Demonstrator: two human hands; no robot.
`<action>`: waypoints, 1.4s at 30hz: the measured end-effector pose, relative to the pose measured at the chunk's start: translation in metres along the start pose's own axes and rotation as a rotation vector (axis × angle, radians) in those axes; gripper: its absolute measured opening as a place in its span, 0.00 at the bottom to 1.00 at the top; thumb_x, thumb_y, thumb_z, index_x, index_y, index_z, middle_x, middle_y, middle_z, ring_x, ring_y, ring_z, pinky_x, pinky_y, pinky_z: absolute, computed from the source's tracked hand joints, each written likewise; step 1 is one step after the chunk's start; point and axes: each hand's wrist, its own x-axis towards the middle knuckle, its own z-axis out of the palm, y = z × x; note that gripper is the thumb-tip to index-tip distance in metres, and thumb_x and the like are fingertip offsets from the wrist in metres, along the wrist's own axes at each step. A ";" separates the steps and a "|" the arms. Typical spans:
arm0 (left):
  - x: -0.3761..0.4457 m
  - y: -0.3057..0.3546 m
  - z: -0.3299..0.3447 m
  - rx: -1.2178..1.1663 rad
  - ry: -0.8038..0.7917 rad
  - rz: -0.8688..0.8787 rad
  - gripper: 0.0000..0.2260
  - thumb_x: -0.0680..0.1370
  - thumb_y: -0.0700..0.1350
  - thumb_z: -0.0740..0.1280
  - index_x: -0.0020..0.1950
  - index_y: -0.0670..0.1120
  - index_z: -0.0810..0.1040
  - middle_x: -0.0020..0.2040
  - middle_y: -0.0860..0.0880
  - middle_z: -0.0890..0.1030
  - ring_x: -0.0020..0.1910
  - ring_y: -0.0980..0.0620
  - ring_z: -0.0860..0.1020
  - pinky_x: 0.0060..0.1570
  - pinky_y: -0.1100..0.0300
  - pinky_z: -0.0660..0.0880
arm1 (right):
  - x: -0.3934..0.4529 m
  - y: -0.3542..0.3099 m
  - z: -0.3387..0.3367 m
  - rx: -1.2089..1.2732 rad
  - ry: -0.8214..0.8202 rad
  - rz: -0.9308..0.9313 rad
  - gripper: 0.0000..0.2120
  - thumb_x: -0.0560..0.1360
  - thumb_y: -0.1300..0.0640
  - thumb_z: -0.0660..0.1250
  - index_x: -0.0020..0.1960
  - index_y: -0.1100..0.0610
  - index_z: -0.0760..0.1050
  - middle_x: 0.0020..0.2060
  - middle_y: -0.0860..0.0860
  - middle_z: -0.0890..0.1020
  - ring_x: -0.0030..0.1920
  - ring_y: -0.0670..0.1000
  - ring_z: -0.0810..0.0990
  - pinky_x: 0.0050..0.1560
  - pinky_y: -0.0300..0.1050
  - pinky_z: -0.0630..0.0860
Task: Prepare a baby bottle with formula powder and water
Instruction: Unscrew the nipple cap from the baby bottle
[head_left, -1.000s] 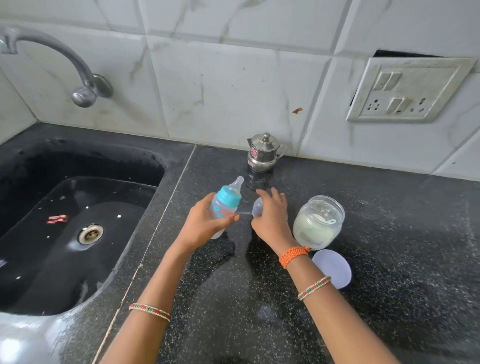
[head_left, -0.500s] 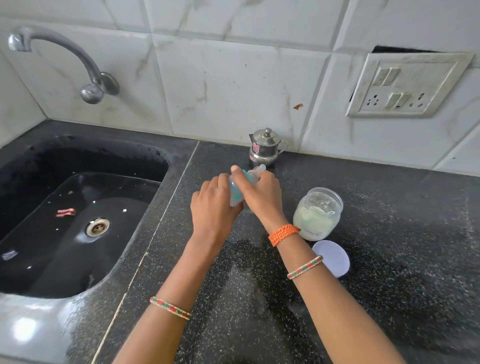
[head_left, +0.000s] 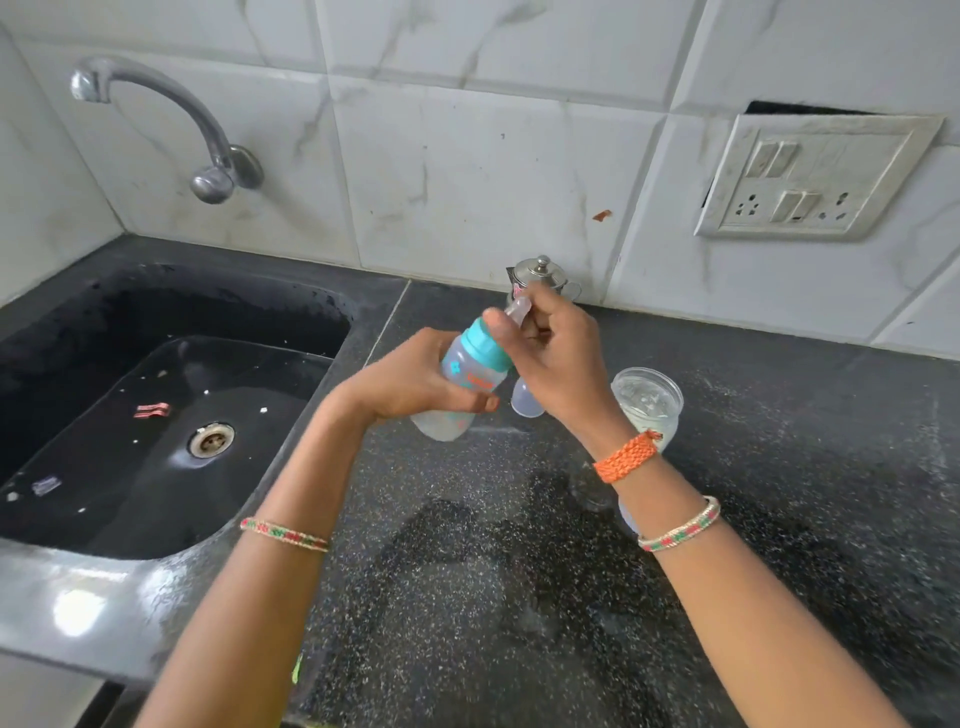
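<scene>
Since the earlier frame the baby bottle (head_left: 462, 387) had been lifted off the surface (head_left: 493, 597) and tilted, its teal collar (head_left: 485, 345) pointing up toward the wall. The left hand (head_left: 415, 382) wrapped its fingers round the bottle's body, holding it in the air. The right hand (head_left: 553, 348) was curled over the teat (head_left: 521, 307) and collar; it probably also held the clear cap (head_left: 525, 400) beneath its palm, though that was hard to see. To unscrew well, steady the body and turn only the collar. Just beside stood the open formula jar (head_left: 648, 402), with a steel pot (head_left: 540, 274) behind.
</scene>
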 end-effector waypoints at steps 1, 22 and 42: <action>0.000 0.003 0.000 0.013 0.077 0.018 0.11 0.68 0.41 0.77 0.46 0.42 0.78 0.37 0.49 0.80 0.35 0.55 0.76 0.41 0.61 0.74 | -0.001 0.000 -0.001 0.057 0.018 0.048 0.16 0.74 0.45 0.66 0.37 0.55 0.69 0.24 0.46 0.68 0.26 0.43 0.63 0.27 0.39 0.61; -0.002 0.025 0.036 0.017 0.219 0.145 0.20 0.62 0.49 0.74 0.53 0.55 0.77 0.43 0.53 0.83 0.45 0.55 0.82 0.46 0.52 0.80 | -0.006 -0.009 0.001 0.862 -0.320 0.450 0.06 0.57 0.60 0.70 0.34 0.58 0.78 0.46 0.56 0.85 0.65 0.50 0.76 0.63 0.48 0.72; 0.002 0.006 0.040 -0.311 0.251 0.040 0.10 0.65 0.49 0.72 0.43 0.47 0.81 0.36 0.53 0.83 0.37 0.56 0.80 0.40 0.62 0.76 | -0.009 0.022 -0.025 0.815 -0.457 0.512 0.34 0.66 0.35 0.69 0.62 0.59 0.75 0.54 0.53 0.83 0.54 0.48 0.81 0.56 0.39 0.75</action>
